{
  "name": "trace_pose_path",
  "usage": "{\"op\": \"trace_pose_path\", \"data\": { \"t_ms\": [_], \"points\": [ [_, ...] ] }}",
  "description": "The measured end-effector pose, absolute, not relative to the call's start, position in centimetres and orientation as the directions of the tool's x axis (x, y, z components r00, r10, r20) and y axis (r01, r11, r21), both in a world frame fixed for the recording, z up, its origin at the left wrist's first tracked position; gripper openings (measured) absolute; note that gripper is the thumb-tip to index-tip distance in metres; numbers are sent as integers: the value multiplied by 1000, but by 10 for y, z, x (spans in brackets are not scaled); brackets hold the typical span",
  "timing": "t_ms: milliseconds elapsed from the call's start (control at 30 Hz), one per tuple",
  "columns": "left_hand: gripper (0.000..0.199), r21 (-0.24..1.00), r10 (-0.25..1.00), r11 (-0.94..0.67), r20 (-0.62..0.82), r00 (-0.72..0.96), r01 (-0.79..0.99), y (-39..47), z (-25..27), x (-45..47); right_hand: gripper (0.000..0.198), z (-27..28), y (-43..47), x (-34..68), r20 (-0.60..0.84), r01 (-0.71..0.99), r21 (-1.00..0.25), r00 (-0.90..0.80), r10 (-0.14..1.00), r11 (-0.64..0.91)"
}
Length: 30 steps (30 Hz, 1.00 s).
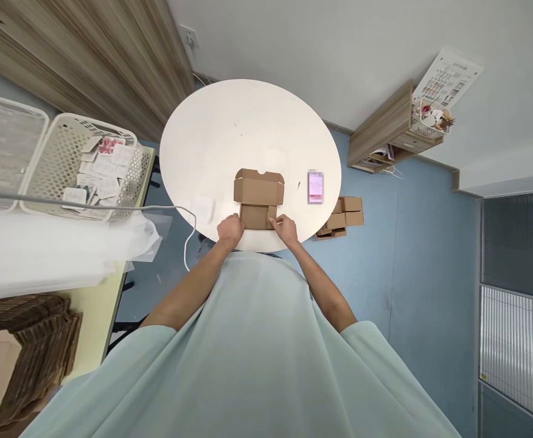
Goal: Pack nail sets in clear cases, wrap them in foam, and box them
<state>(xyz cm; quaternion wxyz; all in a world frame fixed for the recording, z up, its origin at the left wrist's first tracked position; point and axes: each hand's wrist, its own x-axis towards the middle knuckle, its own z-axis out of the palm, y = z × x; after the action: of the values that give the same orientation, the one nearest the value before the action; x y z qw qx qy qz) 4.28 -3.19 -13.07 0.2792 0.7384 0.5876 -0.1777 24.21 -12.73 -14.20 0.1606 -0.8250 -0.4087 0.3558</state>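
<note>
A brown cardboard box point(259, 188) sits near the front edge of the round white table, its lid raised and tilted away from me. My left hand point(230, 230) is closed at the box's left front corner, its fingertips partly hidden. At the right side, my right hand point(285, 230) pinches the box wall near a folded side flap point(271, 214) between thumb and fingers. The inside of the box shows only bare cardboard. A small white item point(203, 210), perhaps a pad or packet, lies left of the box.
On the round white table point(221, 121) a phone-like pink rectangle point(315, 187) lies to the right. Several brown boxes point(346, 213) are stacked on the floor. At left, a side table bears a white basket point(47, 164) of packets, white plastic sheeting point(56, 252) and flattened cardboard point(47, 340). A cable point(166, 207) crosses there.
</note>
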Motion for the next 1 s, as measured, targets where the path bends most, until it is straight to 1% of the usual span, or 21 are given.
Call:
{"op": "trace_pose_path", "data": {
  "t_ms": [100, 200, 267, 367, 433, 600, 700, 767, 833, 933, 1000],
  "points": [
    [29, 214, 770, -161, -584, 258, 964, -32, -132, 40, 19, -145, -122, 247, -493, 588, -475, 438, 752, -654],
    [29, 223, 760, -160, -594, 264, 962, -32, -134, 37, 23, -147, -116, 247, -541, 664, -345, 436, 719, -663],
    [31, 227, 753, -158, -601, 266, 961, -32, -135, 36, 22, -146, -112, 243, -563, 709, -256, 444, 697, -658],
    [31, 231, 742, -162, -613, 272, 959, -31, -136, 38, 17, -143, -106, 234, -566, 751, -145, 471, 677, -644],
    [30, 240, 731, -164, -622, 281, 957, -30, -136, 38, 18, -139, -102, 228, -565, 767, -106, 477, 673, -632],
    [28, 310, 696, -166, -635, 334, 936, -27, -135, 27, 20, -130, -100, 225, -582, 762, -50, 504, 638, -646],
    [36, 362, 717, -94, -622, 315, 927, -15, -135, 4, 26, -127, -105, 227, -568, 731, -33, 547, 614, -681],
    [37, 377, 769, -14, -587, 251, 926, -3, -136, -15, 34, -125, -110, 228, -544, 692, -50, 585, 601, -720],
    [40, 375, 820, 76, -551, 157, 924, 12, -137, -34, 37, -122, -115, 226, -519, 655, -86, 614, 595, -751],
    [58, 341, 837, 201, -547, 20, 918, 32, -141, -54, 35, -116, -120, 220, -506, 607, -119, 644, 574, -786],
    [67, 316, 813, 248, -581, -19, 916, 41, -144, -62, 33, -112, -121, 214, -508, 586, -135, 651, 563, -799]
  ]
}}
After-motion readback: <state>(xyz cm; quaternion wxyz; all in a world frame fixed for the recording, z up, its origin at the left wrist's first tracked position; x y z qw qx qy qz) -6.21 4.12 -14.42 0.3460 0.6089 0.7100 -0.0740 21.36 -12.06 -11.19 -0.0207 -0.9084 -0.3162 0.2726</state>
